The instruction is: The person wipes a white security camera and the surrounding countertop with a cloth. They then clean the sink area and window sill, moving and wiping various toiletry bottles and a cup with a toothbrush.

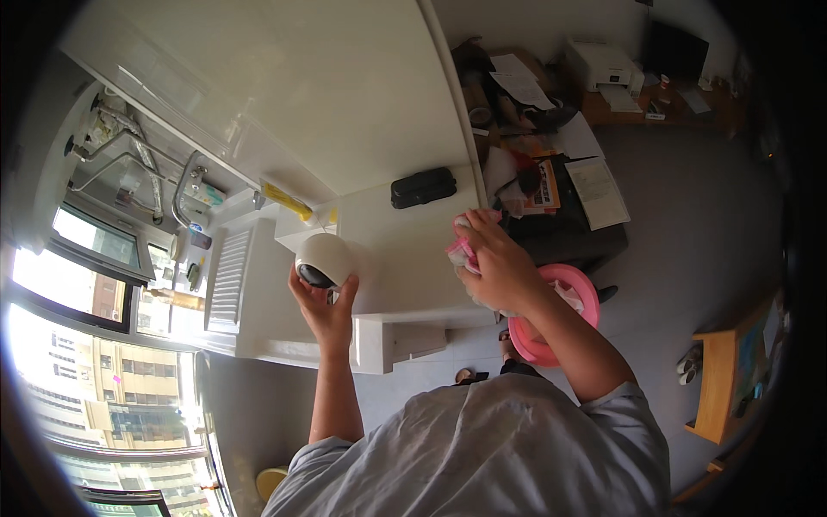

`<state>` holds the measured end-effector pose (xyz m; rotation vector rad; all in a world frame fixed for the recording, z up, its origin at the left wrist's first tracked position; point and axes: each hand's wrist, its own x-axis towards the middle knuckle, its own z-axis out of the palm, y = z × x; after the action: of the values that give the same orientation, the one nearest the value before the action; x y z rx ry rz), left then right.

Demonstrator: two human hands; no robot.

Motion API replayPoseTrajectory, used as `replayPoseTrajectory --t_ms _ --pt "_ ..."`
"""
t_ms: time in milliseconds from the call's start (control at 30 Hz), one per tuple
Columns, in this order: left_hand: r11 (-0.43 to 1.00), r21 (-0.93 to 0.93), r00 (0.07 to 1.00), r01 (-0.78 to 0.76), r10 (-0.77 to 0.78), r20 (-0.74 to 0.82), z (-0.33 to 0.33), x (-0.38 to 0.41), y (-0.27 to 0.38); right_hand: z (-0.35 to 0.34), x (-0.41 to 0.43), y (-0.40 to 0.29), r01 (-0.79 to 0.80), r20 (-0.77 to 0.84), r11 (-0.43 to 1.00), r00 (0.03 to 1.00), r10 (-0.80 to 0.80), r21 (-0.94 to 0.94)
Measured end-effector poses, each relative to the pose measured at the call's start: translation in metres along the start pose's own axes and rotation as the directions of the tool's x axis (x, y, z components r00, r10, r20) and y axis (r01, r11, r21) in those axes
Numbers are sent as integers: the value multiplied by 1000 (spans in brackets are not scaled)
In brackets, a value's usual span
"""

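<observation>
My left hand (pixel 326 310) grips a white rounded container-like object (pixel 328 255) with a dark oval panel on its near side. It is over the left end of the white countertop (pixel 407 271), and I cannot tell whether it touches the surface. In my right hand (pixel 497 268) is a crumpled pink and white cloth (pixel 462 252), above the counter's right edge. The fingers cover part of the cloth. Farther back on the counter lies a black oblong case (pixel 423 187), closed. Below my right forearm stands a pink bucket (pixel 588 291) with pale crumpled material inside.
A white washboard sink (pixel 227 278) adjoins the counter on the left, near metal pipes (pixel 184 187) and windows (pixel 97 271). A yellow object (pixel 287 200) leans by the wall panel. Right of the counter, a dark seat (pixel 568 226) holds papers and books. A printer (pixel 604 64) stands behind.
</observation>
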<state>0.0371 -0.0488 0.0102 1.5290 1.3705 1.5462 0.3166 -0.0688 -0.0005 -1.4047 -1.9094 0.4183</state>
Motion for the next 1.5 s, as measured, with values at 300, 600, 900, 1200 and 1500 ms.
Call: replayPoseTrajectory --t_ms 300,600,900,1200,1500 --pt "999 -47 978 -28 18 -207 -102 -51 -2 123 76 -65 285 98 948 957 -273 -145" --pt "989 -98 949 -108 73 -307 -151 -70 22 155 16 -144 367 459 871 744 -485 326" --pt "460 -836 938 300 -302 171 -102 -65 28 79 -31 -121 -43 -12 397 991 135 917" --pt "365 -776 850 514 -341 402 -43 -76 40 79 -13 -175 535 -399 769 828 -395 349" --pt "407 -846 927 344 -291 237 -63 -74 37 71 -34 -95 126 -262 901 965 -14 415"
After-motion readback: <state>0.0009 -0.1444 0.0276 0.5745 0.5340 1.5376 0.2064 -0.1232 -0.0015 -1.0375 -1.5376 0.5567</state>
